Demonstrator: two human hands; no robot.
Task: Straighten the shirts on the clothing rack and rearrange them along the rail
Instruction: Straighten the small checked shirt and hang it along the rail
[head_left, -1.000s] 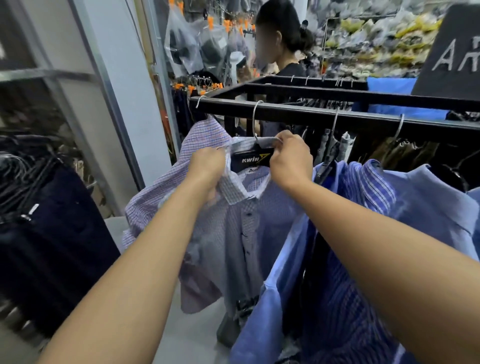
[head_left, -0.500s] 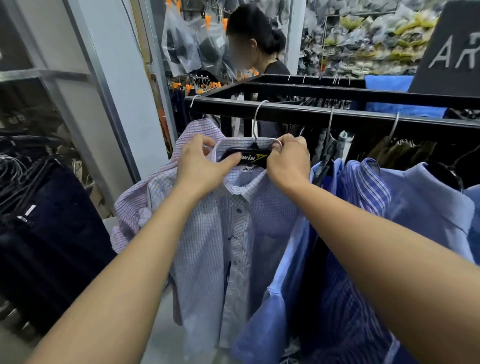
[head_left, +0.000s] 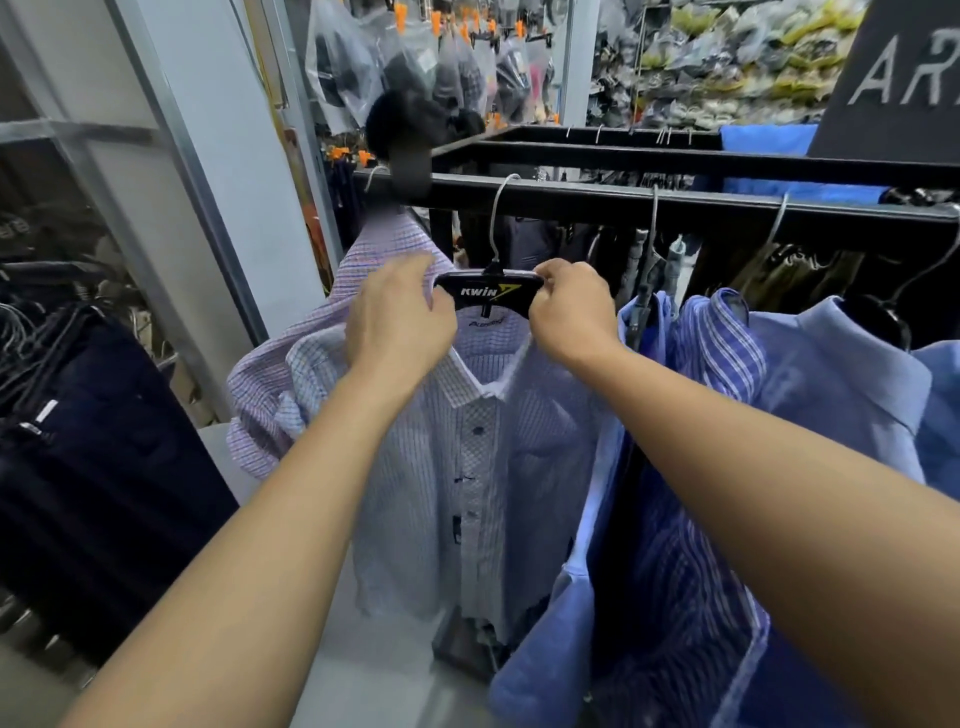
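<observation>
A pale checked shirt (head_left: 498, 467) hangs on a black hanger (head_left: 491, 292) from the black rail (head_left: 597, 200). My left hand (head_left: 397, 325) grips the shirt's collar at the hanger's left end. My right hand (head_left: 569, 312) pinches the collar at the hanger's right end. Behind it on the left hangs a lilac checked shirt (head_left: 374, 262). To the right hang a blue striped shirt (head_left: 722, 353) and a plain blue shirt (head_left: 841, 374).
Dark trousers (head_left: 88, 467) hang on a rack at the left. A person's dark head (head_left: 410, 122) shows behind the rail's left end. Bagged goods (head_left: 457, 62) hang at the back. A black sign (head_left: 904, 78) stands at the top right.
The pale shirt has turned from bunched and sideways to hanging flat and facing me. Both hands have stayed at the collar. The person behind the rail has moved left and lower.
</observation>
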